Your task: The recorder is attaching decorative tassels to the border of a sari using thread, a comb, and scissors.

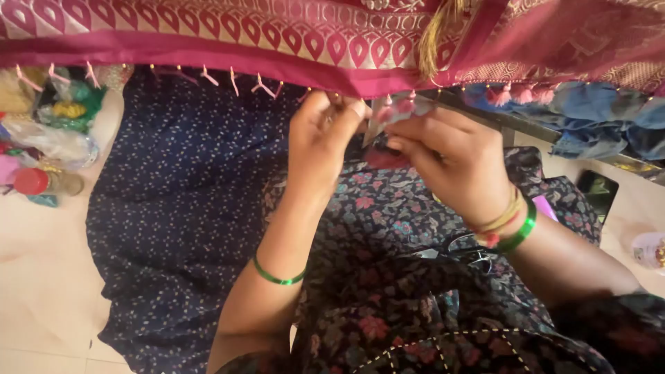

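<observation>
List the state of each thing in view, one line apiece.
Left hand: grip pinched on the pink cloth's edge.
Right hand: grip closed on a small tassel.
Pink cloth: stretched across, hanging.
Scissors: lying in the lap.
Red-capped jar: lying on its side.

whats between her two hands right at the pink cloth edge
In the head view, the left hand and right hand pinch at the pink cloth's hem. Between them hang small pink tassels; no bare gap shows.

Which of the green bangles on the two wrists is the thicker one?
The green bangle on the right wrist, broad and worn beside yellow and red threads. The green bangle on the left forearm is a thin single ring, worn alone.
</observation>
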